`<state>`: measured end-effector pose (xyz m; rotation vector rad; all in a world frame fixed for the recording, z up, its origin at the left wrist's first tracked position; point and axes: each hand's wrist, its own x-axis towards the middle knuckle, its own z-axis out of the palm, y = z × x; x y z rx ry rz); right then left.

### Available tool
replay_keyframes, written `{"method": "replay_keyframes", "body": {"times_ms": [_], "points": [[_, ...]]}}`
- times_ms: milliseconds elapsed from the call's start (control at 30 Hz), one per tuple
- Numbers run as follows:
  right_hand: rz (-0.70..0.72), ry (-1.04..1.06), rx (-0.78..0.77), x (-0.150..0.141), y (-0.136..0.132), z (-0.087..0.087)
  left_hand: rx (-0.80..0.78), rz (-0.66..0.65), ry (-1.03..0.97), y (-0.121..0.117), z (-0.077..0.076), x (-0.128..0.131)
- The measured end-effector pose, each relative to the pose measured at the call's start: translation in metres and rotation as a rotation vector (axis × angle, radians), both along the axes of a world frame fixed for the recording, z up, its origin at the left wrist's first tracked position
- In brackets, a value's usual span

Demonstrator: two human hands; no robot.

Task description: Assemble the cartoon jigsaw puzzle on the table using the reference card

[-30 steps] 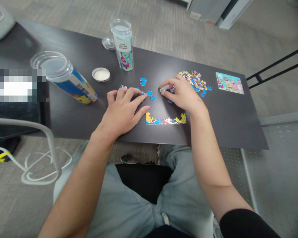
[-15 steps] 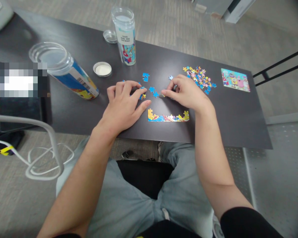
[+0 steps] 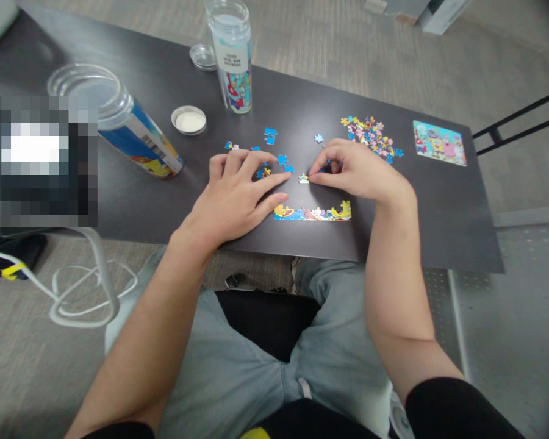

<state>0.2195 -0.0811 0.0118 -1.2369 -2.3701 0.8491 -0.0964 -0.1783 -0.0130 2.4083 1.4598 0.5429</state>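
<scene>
My left hand (image 3: 235,195) rests palm down on the dark table, its fingers spread beside blue jigsaw pieces (image 3: 283,163) and partly covering others. Between the thumb and fingertips of my right hand (image 3: 361,171) is the edge of a small pale jigsaw piece (image 3: 304,178), low over or on the table; I cannot tell which. A joined strip of puzzle (image 3: 312,213), yellow at both ends, lies below both hands. Beyond my right hand a heap of loose pieces (image 3: 370,137) is spread out, with a single pale blue piece (image 3: 318,138) left of it.
A picture card (image 3: 439,143) lies at the right end of the table (image 3: 457,225). Two clear jars, one blue-labelled (image 3: 137,140) and one farther back (image 3: 235,73), stand on the left near round lids (image 3: 189,121). A white cable (image 3: 86,292) hangs at lower left.
My right hand has shifted slightly right, and the pale piece at its fingertips shows more fully. My left hand has slid a little right, uncovering pieces behind it. The view has tilted slightly.
</scene>
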Motion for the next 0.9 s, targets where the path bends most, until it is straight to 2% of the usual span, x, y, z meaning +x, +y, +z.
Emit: {"method": "replay_keyframes", "body": {"times_ms": [200, 367, 567, 667, 900], "points": [[0.124, 0.002, -0.078, -0.007, -0.005, 0.003, -0.013, 0.097, 0.024, -0.001, 0.004, 0.002], [0.058, -0.002, -0.007, -0.009, -0.003, 0.001, -0.03, 0.165, 0.004, 0.001, 0.006, 0.001], [0.095, -0.011, -0.046, -0.015, -0.007, 0.004, -0.046, 0.18, -0.037, 0.003, 0.005, 0.0], [0.098, -0.011, -0.074, -0.023, -0.012, 0.007, -0.047, 0.148, -0.06, 0.005, 0.005, -0.004], [0.034, -0.017, -0.106, -0.031, -0.016, 0.01, -0.061, 0.09, -0.066, 0.004, 0.01, -0.013]]}}
